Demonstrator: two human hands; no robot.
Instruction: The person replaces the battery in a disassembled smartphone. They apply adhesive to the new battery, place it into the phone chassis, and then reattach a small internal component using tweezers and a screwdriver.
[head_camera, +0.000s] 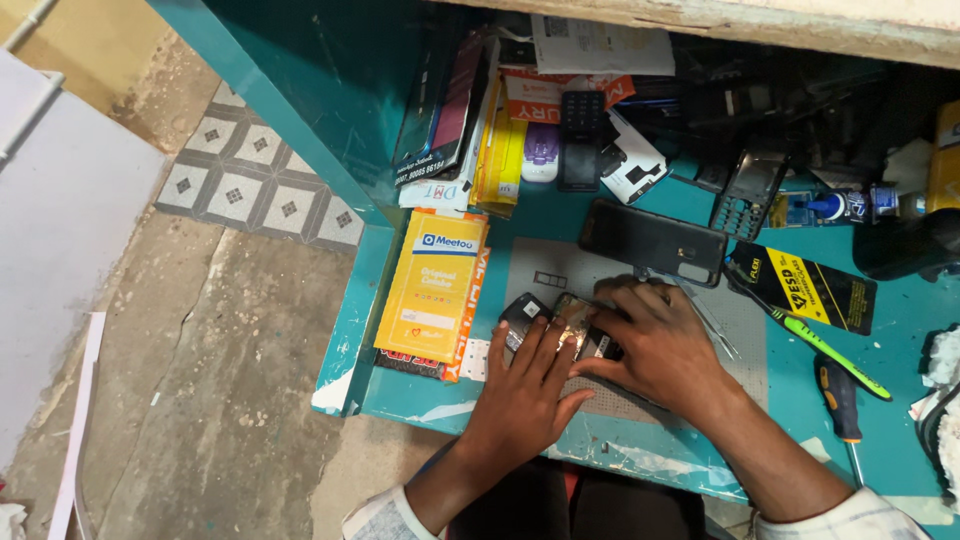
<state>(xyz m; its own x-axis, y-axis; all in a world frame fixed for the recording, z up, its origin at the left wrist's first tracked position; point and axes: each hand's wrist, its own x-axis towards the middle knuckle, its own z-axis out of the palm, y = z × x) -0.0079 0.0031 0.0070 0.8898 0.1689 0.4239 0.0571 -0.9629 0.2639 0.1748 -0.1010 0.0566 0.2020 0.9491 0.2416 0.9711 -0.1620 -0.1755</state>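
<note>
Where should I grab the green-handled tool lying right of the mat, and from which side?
Take the green-handled tool around the middle of its handle, coming from above with fingers across its width. It lies flat and slanted on the teal bench, free of both hands, with open bench along its right side. Its upper end sits against the black and yellow packet, so the lower half looks easier to pinch.

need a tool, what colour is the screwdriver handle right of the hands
The screwdriver handle is dark blue with orange, clearest in the head view.
</note>
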